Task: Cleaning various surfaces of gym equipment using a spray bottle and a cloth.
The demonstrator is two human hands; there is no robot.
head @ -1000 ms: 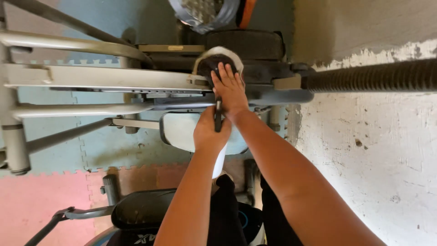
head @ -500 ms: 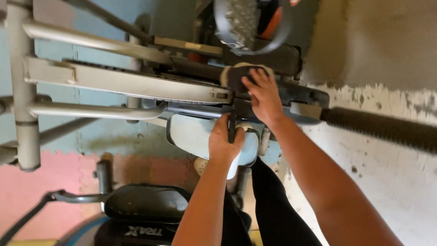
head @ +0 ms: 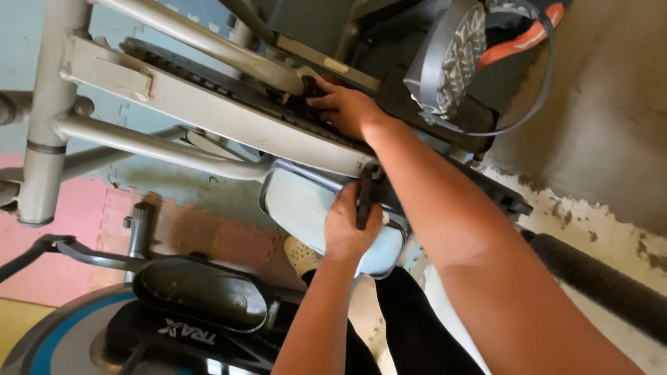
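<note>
My left hand (head: 347, 235) is closed around a dark, slim tool (head: 363, 198) that stands upright against the underside of a grey metal rail (head: 208, 111) of an exercise machine. Just below the tool sits a pale blue-white plastic cover (head: 299, 208). My right hand (head: 347, 107) reaches over the rail, fingers curled on a dark part (head: 313, 90) behind it. What the fingers pinch there is hidden.
A grey perforated disc with a strap (head: 451, 55) hangs at the upper right. A black pedal (head: 201, 292) lies at the lower left over pink and blue foam mats (head: 69, 257). A black ribbed tube (head: 604, 281) runs along the rough white surface at the right. My white shoe (head: 302, 253) shows below the cover.
The view has tilted and come closer. My right hand has shifted further along the machine onto the dark part. My left hand stays on the tool.
</note>
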